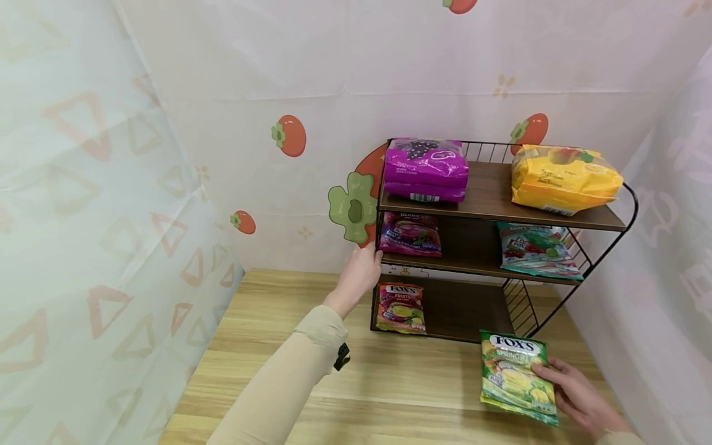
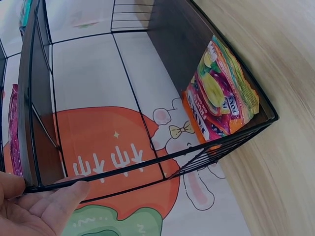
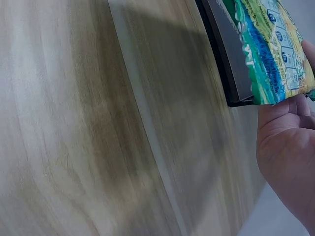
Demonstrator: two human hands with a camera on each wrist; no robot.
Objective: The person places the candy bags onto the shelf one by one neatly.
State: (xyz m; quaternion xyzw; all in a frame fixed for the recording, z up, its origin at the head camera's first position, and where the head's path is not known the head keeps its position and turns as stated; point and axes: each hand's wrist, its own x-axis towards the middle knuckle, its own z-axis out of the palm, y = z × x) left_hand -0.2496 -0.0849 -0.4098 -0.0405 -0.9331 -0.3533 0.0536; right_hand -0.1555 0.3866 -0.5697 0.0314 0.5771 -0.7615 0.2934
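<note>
My right hand (image 1: 581, 395) pinches the right edge of a green Fox's candy bag (image 1: 514, 377), thumb on its printed front. The bag is tilted in front of the rack's bottom shelf; its back shows in the right wrist view. With my left hand (image 1: 358, 277) I grip the black wire side of a three-tier shelf rack (image 1: 461, 303) at the middle shelf's left corner. In the left wrist view, thumb and fingers (image 2: 64, 201) lie about that rail. An orange Fox's fruits bag (image 1: 400, 309) stands at the left of the bottom shelf.
Up top are a purple bag (image 1: 427, 172) at left and a yellow bag (image 1: 564, 178) at right. The middle shelf bears a berries bag (image 1: 411, 236) and a teal bag (image 1: 536, 250). A wooden table (image 1: 389, 395) lies below, with printed cloth walls (image 1: 267, 62) around.
</note>
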